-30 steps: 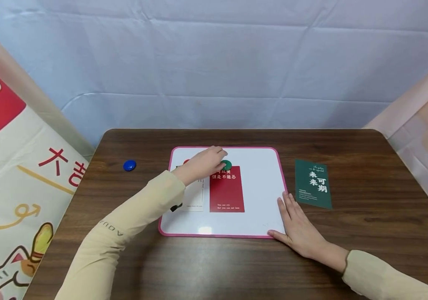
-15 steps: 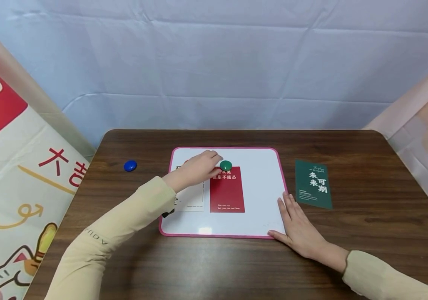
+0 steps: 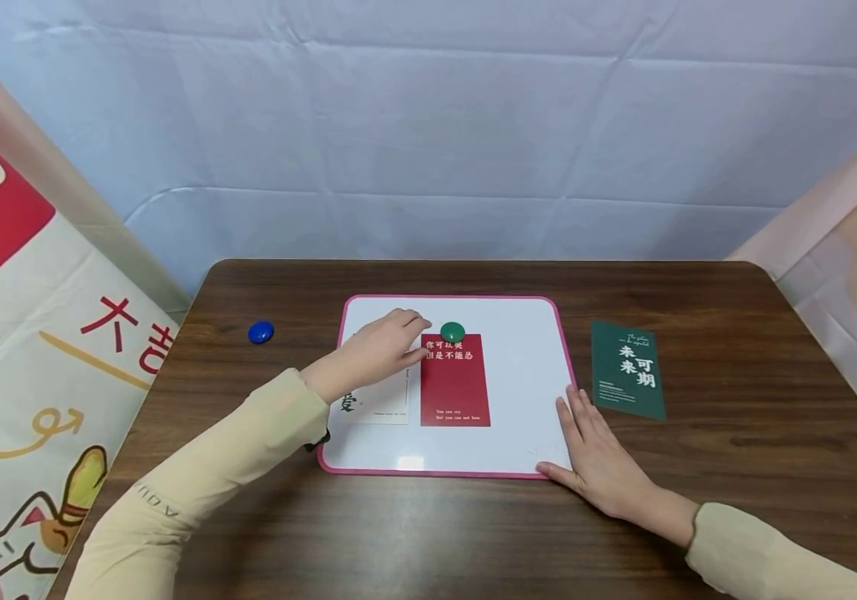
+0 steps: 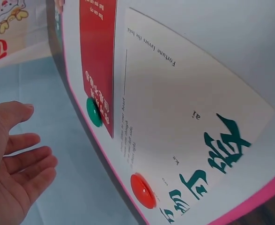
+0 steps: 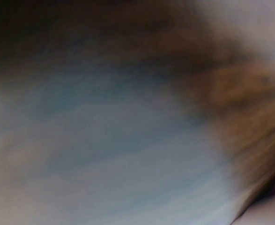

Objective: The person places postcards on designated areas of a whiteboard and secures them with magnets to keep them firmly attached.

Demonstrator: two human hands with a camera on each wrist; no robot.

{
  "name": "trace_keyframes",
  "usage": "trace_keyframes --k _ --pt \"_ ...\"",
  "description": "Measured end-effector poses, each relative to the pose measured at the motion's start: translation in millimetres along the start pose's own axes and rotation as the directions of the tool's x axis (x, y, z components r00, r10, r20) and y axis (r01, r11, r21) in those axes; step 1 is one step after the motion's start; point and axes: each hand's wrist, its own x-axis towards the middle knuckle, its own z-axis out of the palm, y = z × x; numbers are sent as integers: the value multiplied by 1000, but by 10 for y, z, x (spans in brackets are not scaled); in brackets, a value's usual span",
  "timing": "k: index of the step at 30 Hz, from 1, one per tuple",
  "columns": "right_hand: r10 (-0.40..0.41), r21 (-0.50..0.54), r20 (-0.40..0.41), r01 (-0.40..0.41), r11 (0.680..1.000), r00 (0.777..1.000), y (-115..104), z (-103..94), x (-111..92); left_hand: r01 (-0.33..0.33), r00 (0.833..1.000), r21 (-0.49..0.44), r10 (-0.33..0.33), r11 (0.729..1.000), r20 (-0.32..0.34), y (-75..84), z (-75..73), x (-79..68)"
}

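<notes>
Lying on the brown wood-grain table (image 3: 428,537), the pink-rimmed whiteboard (image 3: 524,375) bears a red rectangular card (image 3: 455,390) (long axis near to far); the shiny round green disc (image 3: 453,332) overlapping its far edge sits just right of the nearer left hand (image 3: 379,350), empty, thumb and fingers apart. The right hand (image 3: 597,458) lies spread on the board's edge.

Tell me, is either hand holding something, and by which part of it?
Nothing is held. The left hand is empty, its fingers clear of the green magnet; the right hand just rests its straight fingers on the edge of the whiteboard.
</notes>
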Motion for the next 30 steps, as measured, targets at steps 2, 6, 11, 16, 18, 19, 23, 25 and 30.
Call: trace_keyframes --k 2,6,11,16,18,19,23,25,30 --pt "1 2 2 -1 1000 1000 -4 -1 -2 -2 1000 5 2 1000 -6 -3 -6 -38" --pt "-3 4 0 3 1000 1000 -11 -4 -8 -12 999 17 13 1000 -32 -15 1 -108" --pt "-15 -6 -17 15 1000 1000 -10 0 -13 -23 998 8 23 1000 -59 -22 1 -189" --pt "-24 -12 -26 24 1000 999 -10 4 -11 -9 998 3 9 1000 -65 -39 -8 -275" --pt "-22 -9 -22 21 1000 1000 -10 3 -9 -2 998 4 2 1000 -70 -45 -19 -311" --pt "-20 -9 -20 20 1000 1000 -10 3 -8 3 997 4 -3 1000 -75 -49 -24 -328" --pt "-15 -11 -10 15 1000 1000 -8 3 -2 19 996 0 -19 1000 -88 -63 -40 -387" --pt "-13 -13 -7 13 1000 1000 -5 3 -1 29 996 2 -29 1000 -89 -72 -43 -411" --pt "-9 -13 -4 9 1000 1000 2 8 3 44 995 1 -43 999 -92 -103 -25 -459"
